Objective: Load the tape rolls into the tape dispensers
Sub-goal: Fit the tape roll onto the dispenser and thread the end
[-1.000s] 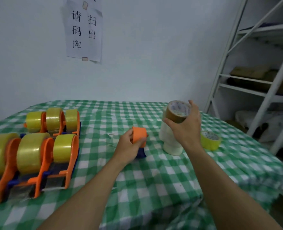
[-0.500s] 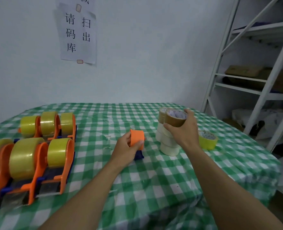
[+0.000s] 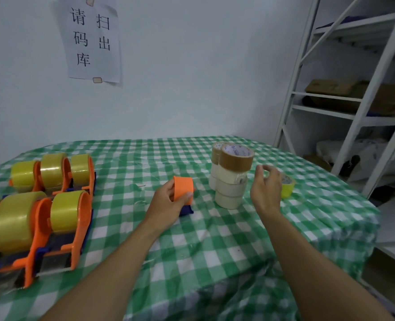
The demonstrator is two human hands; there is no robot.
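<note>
Grips an orange plastic tape dispenser with a dark blue base [image 3: 183,189] in the left hand [image 3: 168,202], thumb and fingers curled round its bare round drum, near the middle of the green-and-white checked surface [image 3: 215,251]; cannot tell whether the base touches the cloth. Holds the right hand [image 3: 266,191] raised just right of the tape stacks, fingers loosely curled, thumb and forefinger near each other, nothing between them.

Shows a brown packing-tape roll [image 3: 237,159] lying flat on top of a stack of cream-white tape rolls [image 3: 230,191], sitting slightly off-centre and apart from the right hand. Shows a second stack of tape rolls [image 3: 215,156], also topped in brown, right behind the first. Has a small yellow tape roll [image 3: 288,188] flat on the surface just beyond the right hand, partly hidden by it; cannot tell whether touched.

At far left, two rows of orange dispensers loaded with yellowish clear tape: near row [image 3: 69,218], far row [image 3: 52,172]. On the wall, a white paper sign with black characters [image 3: 94,38]; at right, white metal shelving [image 3: 354,105].
</note>
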